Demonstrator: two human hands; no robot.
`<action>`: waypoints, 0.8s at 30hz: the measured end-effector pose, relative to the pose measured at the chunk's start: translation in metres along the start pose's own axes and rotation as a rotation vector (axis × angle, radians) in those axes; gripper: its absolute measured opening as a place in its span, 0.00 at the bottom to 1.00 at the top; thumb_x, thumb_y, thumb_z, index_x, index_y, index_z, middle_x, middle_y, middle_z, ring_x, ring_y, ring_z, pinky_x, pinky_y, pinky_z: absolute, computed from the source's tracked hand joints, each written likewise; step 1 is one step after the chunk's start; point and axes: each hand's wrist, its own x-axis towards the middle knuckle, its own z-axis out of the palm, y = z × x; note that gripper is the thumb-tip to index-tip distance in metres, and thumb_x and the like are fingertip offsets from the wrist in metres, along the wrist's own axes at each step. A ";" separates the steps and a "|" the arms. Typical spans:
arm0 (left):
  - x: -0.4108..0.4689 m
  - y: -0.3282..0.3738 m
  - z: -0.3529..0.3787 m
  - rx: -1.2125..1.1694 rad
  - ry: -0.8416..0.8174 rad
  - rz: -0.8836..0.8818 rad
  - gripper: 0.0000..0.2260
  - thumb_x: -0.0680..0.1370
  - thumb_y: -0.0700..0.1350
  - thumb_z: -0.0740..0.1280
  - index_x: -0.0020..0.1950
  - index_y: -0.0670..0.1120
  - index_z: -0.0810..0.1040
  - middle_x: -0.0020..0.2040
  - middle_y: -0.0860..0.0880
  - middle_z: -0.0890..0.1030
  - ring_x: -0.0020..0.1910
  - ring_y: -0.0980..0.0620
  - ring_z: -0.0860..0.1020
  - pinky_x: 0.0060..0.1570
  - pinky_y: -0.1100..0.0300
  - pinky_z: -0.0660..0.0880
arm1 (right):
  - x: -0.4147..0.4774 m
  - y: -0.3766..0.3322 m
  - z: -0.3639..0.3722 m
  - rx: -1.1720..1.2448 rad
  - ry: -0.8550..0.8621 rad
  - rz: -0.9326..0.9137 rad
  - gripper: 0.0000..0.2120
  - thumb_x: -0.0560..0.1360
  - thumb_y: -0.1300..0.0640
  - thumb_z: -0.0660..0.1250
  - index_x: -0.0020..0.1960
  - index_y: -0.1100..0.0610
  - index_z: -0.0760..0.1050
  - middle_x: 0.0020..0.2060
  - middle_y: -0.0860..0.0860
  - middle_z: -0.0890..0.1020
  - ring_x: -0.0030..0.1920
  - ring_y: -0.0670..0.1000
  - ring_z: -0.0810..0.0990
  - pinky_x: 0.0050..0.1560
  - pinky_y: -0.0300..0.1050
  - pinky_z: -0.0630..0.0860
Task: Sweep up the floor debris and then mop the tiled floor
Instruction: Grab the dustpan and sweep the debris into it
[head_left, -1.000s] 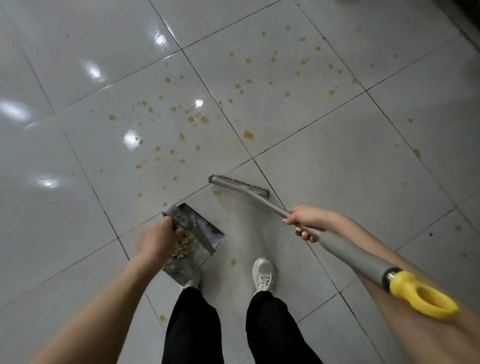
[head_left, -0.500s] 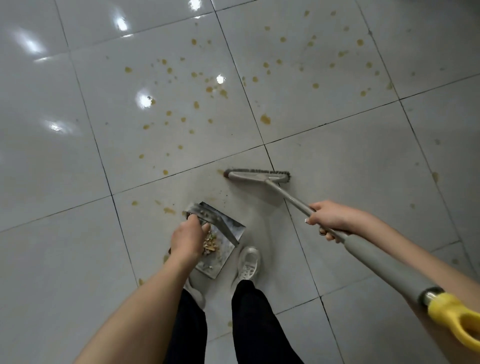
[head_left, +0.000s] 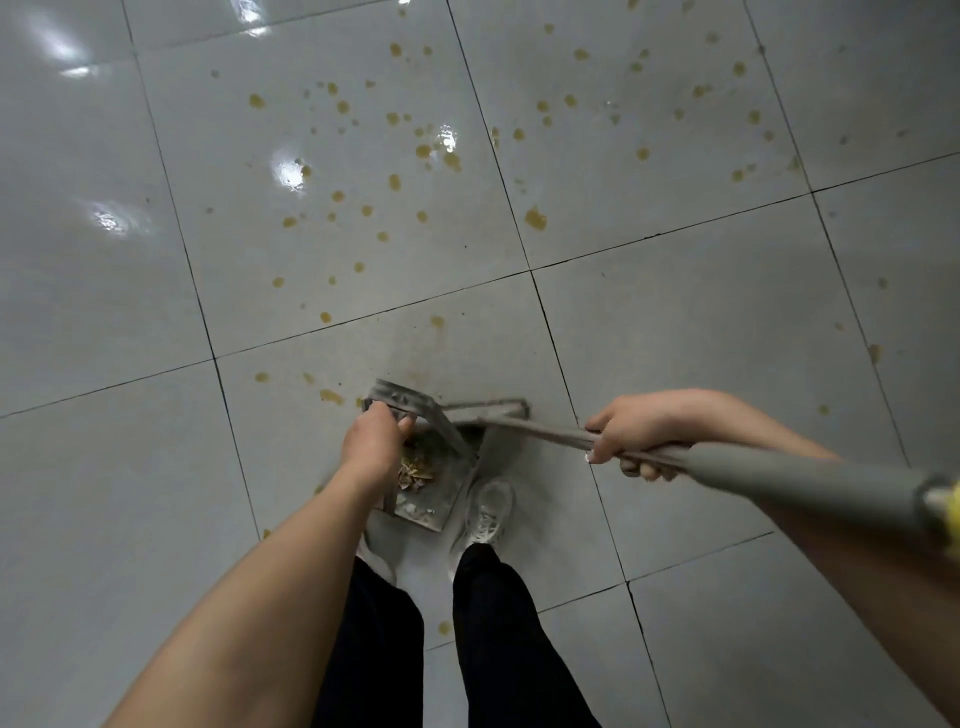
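Observation:
My left hand (head_left: 375, 451) grips the handle of a grey metal dustpan (head_left: 426, 499) held just in front of my feet, with a heap of yellowish scraps (head_left: 415, 467) inside it. My right hand (head_left: 641, 434) holds the grey broom handle (head_left: 779, 470), whose yellow end shows at the right edge. The broom head (head_left: 493, 408) lies right at the dustpan's far edge. Many small yellow-brown spots (head_left: 423, 150) dot the grey tiled floor (head_left: 156, 291) ahead.
My two white shoes (head_left: 485, 512) and dark trouser legs stand directly behind the dustpan. Dark grout lines cross the glossy tiles, and ceiling lights glare at the upper left. A few spots lie close to the pan and near my feet.
The broom head has been drawn back toward me until it meets the dustpan. The view has tilted down and the stained tiles have shifted further up.

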 end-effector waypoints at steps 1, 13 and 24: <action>-0.001 0.000 0.000 0.008 -0.009 -0.005 0.12 0.80 0.50 0.60 0.45 0.41 0.68 0.43 0.41 0.76 0.41 0.42 0.74 0.38 0.55 0.67 | -0.004 0.001 -0.004 0.054 -0.054 -0.008 0.05 0.79 0.59 0.59 0.54 0.57 0.69 0.21 0.50 0.70 0.15 0.46 0.67 0.19 0.30 0.64; -0.012 -0.023 0.004 0.083 -0.012 0.085 0.12 0.79 0.50 0.61 0.51 0.41 0.71 0.47 0.41 0.79 0.44 0.42 0.77 0.42 0.51 0.73 | 0.014 0.013 -0.006 0.648 0.018 -0.100 0.17 0.80 0.57 0.57 0.68 0.49 0.64 0.24 0.49 0.64 0.14 0.43 0.63 0.17 0.28 0.61; -0.022 -0.031 -0.002 0.183 0.089 0.074 0.12 0.79 0.51 0.61 0.48 0.42 0.71 0.42 0.43 0.78 0.37 0.44 0.73 0.35 0.54 0.70 | 0.033 -0.002 0.001 0.802 -0.042 -0.188 0.24 0.80 0.55 0.55 0.74 0.56 0.55 0.19 0.47 0.66 0.14 0.41 0.63 0.16 0.27 0.60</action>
